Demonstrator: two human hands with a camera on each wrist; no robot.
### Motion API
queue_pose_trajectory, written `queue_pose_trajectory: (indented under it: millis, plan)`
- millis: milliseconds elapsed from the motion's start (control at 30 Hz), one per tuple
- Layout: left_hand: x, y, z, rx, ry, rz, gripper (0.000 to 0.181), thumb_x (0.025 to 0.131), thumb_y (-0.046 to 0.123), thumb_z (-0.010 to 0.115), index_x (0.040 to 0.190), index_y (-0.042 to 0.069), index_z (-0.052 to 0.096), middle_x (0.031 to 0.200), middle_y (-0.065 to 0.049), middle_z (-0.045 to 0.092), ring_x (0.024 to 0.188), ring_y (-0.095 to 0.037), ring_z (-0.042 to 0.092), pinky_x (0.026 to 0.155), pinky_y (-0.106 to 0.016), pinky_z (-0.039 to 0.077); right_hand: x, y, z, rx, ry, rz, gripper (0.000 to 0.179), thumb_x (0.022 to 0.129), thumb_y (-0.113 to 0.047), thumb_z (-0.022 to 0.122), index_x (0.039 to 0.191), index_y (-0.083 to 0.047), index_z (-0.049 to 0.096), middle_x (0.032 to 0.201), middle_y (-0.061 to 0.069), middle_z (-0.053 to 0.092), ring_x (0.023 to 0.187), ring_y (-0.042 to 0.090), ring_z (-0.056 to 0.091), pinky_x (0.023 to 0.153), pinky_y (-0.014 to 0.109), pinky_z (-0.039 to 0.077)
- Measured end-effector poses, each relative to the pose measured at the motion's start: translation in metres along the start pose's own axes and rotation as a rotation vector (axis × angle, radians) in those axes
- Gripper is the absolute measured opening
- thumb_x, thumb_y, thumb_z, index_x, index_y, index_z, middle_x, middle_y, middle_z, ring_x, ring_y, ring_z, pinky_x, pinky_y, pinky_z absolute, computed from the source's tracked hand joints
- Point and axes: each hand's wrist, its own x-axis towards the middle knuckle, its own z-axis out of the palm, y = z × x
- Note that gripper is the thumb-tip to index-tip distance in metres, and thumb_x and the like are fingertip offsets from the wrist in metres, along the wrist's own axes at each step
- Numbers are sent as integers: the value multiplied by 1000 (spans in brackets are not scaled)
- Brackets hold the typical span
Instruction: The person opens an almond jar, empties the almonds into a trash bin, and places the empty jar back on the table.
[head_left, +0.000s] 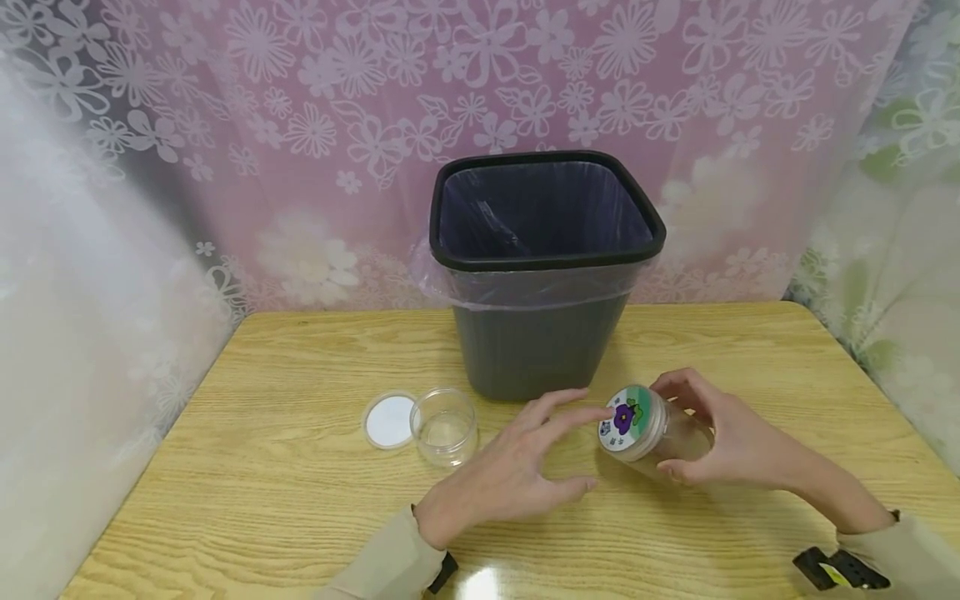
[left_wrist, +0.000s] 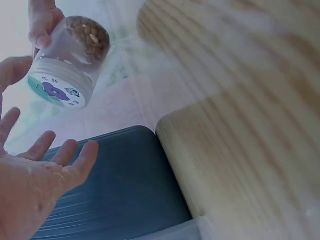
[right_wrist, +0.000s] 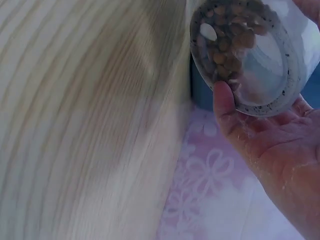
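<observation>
A clear plastic jar (head_left: 678, 442) leans toward the left, held round its side by my right hand (head_left: 738, 437). Its screw lid (head_left: 628, 421) carries a round green and white label with a purple flower. Small brown nut-like pieces (left_wrist: 91, 39) lie gathered toward the jar's base. In the right wrist view, the jar's round bottom (right_wrist: 265, 60) faces the camera, one fingertip at its edge. My left hand (head_left: 517, 467) is spread beside the lid with nothing in its grasp; in the head view its index fingertip overlaps the label.
Left of my hands stand an open clear jar (head_left: 444, 442) and, beside it, a round lid with a white disc (head_left: 390, 422). A dark waste bin (head_left: 536, 350) with a thin bag liner is behind them on the wooden table (head_left: 285, 500). Flowered curtains (head_left: 360, 192) surround the table.
</observation>
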Motion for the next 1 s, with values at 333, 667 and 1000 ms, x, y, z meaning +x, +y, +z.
queue_pose_trajectory:
  millis: [333,667,1000]
  plan:
    - [2,-3,-2,-12,-28,107,76,85,22,81,150,35,45,165,-3,29,146,-29,44,113,-38,47,11,-7,20,52,-126,-83,77,73,-30,93,134,-29,47,122,-14,64,110,4,62,87,23,53]
    - [-1,-7,-3,-10,-56,138,73,80,17,81,145,32,50,160,-3,36,143,-15,43,111,-26,46,21,-15,28,93,-190,-119,74,74,-31,91,135,-31,48,125,-14,63,115,6,62,92,26,54]
    - [-3,-9,-2,-93,-39,94,73,72,13,81,136,32,54,150,1,38,138,-10,40,106,-24,47,22,-19,33,110,-185,-135,73,76,-30,91,135,-30,48,126,-14,64,116,7,62,94,27,54]
